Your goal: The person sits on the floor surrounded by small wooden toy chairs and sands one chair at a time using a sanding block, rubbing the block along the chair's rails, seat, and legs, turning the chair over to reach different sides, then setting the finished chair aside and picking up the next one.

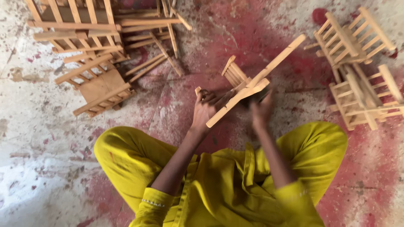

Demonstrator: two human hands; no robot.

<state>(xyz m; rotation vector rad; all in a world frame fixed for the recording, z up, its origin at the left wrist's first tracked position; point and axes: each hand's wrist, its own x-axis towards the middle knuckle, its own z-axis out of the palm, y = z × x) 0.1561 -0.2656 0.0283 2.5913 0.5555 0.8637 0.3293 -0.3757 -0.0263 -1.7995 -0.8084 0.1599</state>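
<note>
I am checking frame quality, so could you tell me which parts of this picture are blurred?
Head view: the right hand is smeared by motion blur; the left hand and the small wooden frame are sharper; even light, no glare.

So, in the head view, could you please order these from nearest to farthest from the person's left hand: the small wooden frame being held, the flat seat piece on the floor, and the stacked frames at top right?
1. Small wooden frame: touching the left hand, centre.
2. Flat seat piece: on the floor, to the left.
3. Stacked frames: far right, beyond the right hand.

Soft even daylight, motion-blurred right hand (261, 110)
</note>
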